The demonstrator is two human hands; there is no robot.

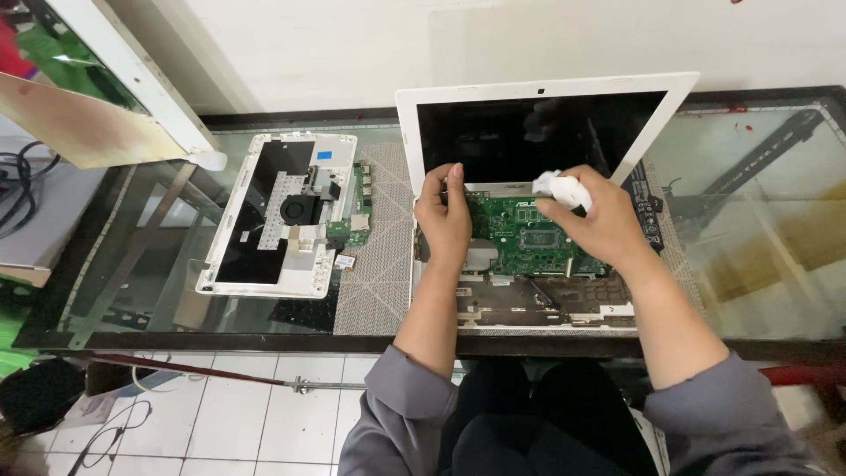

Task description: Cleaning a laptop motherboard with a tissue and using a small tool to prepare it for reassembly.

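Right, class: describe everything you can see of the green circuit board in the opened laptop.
The green circuit board lies flat and exposed inside the white laptop base, just below the dark upright screen. It carries small chips and silvery parts. The left hand rests on its left edge; the right hand presses a white wad over it.

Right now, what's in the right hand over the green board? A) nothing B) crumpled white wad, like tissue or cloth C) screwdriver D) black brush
B: the right hand pinches a crumpled white wad above the green circuit board in the opened white laptop, while the left hand rests on the board's left edge.
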